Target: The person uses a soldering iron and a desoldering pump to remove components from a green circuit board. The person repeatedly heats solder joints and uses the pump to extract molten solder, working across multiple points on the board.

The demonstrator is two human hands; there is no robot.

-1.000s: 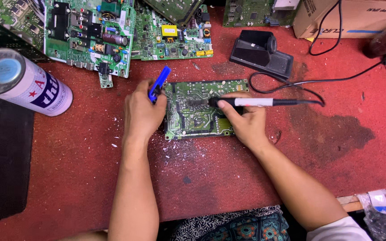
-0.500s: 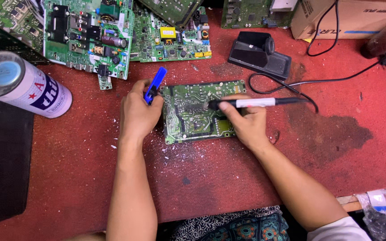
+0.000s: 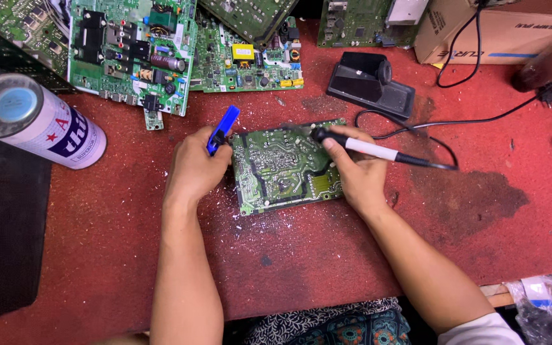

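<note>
Two hands busy: your left hand [image 3: 194, 171] clamps blue tool [image 3: 222, 130], your right hand [image 3: 360, 176] grips soldering iron [image 3: 378, 152]. Circuit board [image 3: 285, 167] flat on red mat [image 3: 327, 255] between them; looks light, stiff, fragile. Hold by edges.

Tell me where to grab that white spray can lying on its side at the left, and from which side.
Grip the spray can around the middle of its round body, coming from above. It lies tilted on the red mat, cap end at the far left, with both long sides free; its narrow body suits a wrap across it.
</note>
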